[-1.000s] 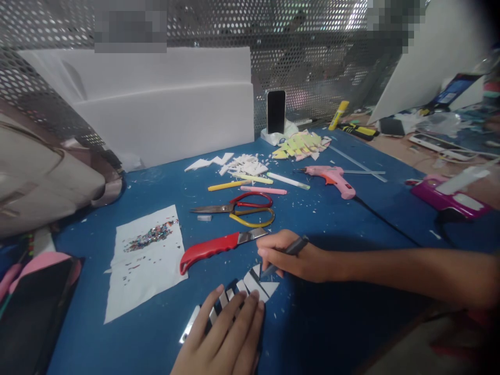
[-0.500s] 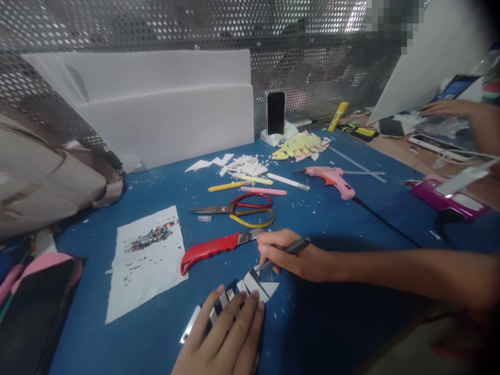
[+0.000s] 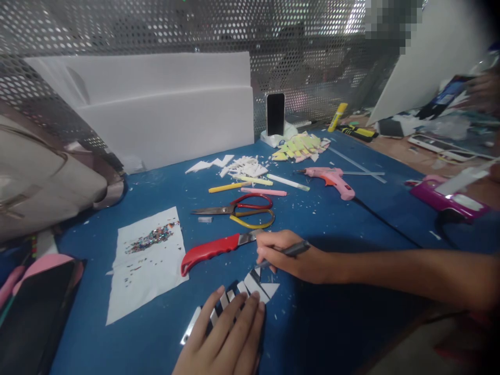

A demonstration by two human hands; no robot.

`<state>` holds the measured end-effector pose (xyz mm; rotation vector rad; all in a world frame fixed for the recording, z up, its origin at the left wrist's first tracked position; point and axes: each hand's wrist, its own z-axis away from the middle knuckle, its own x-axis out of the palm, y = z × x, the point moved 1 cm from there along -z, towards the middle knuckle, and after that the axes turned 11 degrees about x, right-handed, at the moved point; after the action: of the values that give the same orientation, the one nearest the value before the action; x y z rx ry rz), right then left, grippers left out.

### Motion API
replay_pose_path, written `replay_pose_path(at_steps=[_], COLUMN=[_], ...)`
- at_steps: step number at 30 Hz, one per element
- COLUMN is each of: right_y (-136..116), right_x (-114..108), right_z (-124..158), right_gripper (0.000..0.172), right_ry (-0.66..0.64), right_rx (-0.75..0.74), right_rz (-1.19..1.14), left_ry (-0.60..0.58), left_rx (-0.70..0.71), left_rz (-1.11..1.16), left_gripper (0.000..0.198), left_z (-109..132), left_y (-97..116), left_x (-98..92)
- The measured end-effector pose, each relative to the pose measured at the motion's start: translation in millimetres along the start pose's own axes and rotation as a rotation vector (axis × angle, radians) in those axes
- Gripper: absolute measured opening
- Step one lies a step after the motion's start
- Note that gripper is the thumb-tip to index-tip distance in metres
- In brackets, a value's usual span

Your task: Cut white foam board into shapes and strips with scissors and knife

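My left hand (image 3: 224, 336) lies flat, fingers apart, over a row of white strips and pieces (image 3: 258, 286) with dark gaps between them. My right hand (image 3: 287, 255) is closed around a dark pen (image 3: 295, 249), its tip down at the upper end of those white pieces. Just beyond the right fingertips lies a red-handled knife (image 3: 211, 252), its blade end near the fingers. Scissors (image 3: 234, 209) with red and yellow handles rest farther back. The fingers of my left hand hide part of the white pieces.
Glitter-strewn paper (image 3: 148, 265) and a phone (image 3: 37, 312) lie left. Markers (image 3: 263, 191), white scraps (image 3: 246, 166) and yellowish pieces (image 3: 300, 146) are behind. A pink glue gun (image 3: 332, 179) and a purple one (image 3: 447, 198) sit right, with a cord (image 3: 385, 221). White boards (image 3: 167, 125) stand at back.
Both of my hands stay almost in place, the pen tip still at the white pieces. At the far right, another person's hand has drawn back toward the edge and is blurred.
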<state>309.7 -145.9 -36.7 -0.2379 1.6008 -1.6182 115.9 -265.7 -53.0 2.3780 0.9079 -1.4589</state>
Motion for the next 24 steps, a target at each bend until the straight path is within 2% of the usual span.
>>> replay_pose_path(at_steps=[3,12,16,19,24], right_y=[0.0,0.9,0.9,0.9,-0.2], right_x=[-0.2,0.5,0.9,0.8,0.3], right_z=[0.4,0.8,0.1,-0.5,0.0], right_gripper=[0.034,0.029,0.033,0.031,0.032], right_ry=[-0.015,0.029,-0.007,0.039,0.03], right_rx=[0.011,0.025,0.048,0.054,0.075], right_rz=[-0.007,0.029,0.025,0.038,0.025], left_ry=[0.008,0.0,0.018,0.018,0.023], left_rx=[0.007,-0.001,0.017,0.017,0.024], left_rz=[-0.008,-0.003,-0.014,-0.015,-0.021], left_gripper=[0.024,0.025,0.025,0.025,0.026], left_z=[1.4,0.5,1.8,3.5,5.2], left_y=[0.0,0.3,0.2,0.1,0.9], left_x=[0.9,0.5,1.1,1.8,3.7])
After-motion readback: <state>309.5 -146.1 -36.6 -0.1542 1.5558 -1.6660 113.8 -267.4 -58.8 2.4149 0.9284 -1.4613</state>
